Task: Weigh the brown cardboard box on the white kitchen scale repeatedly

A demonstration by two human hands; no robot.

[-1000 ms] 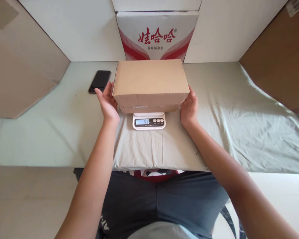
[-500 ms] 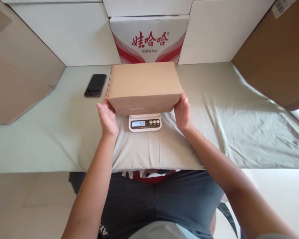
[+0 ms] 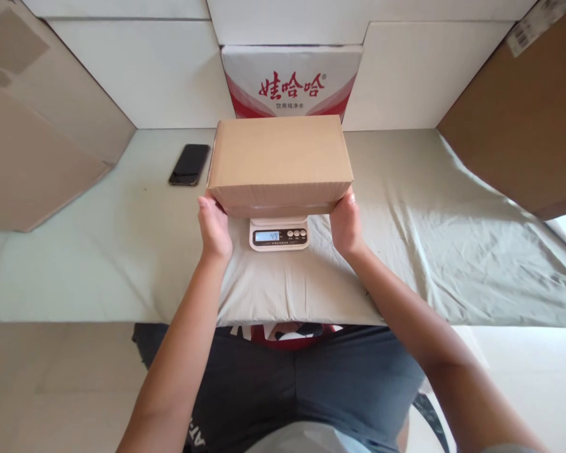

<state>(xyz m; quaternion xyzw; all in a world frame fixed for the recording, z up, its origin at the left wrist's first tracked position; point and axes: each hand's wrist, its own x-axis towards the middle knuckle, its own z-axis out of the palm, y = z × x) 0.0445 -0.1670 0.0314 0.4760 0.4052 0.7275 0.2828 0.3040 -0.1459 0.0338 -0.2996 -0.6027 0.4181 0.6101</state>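
A closed brown cardboard box [image 3: 279,157] sits over a small white kitchen scale [image 3: 278,234] whose lit display reads about 49. My left hand [image 3: 214,228] is under the box's near left corner, fingers tucked beneath it. At the near right corner my right hand [image 3: 345,223] grips the same way. The box hides most of the scale's platform. Both hands hold the box from below at its front edge.
A black phone [image 3: 189,164] lies on the cloth left of the box. A white carton [image 3: 291,78] with red print stands behind it. Large brown cardboard sheets lean at the left [image 3: 33,138] and right [image 3: 519,126]. A wrinkled grey-green cloth [image 3: 443,239] covers the table.
My hands slid from the box's sides to beneath its front corners. The scale reading dropped from about 51 to 49. The camera view shifted slightly.
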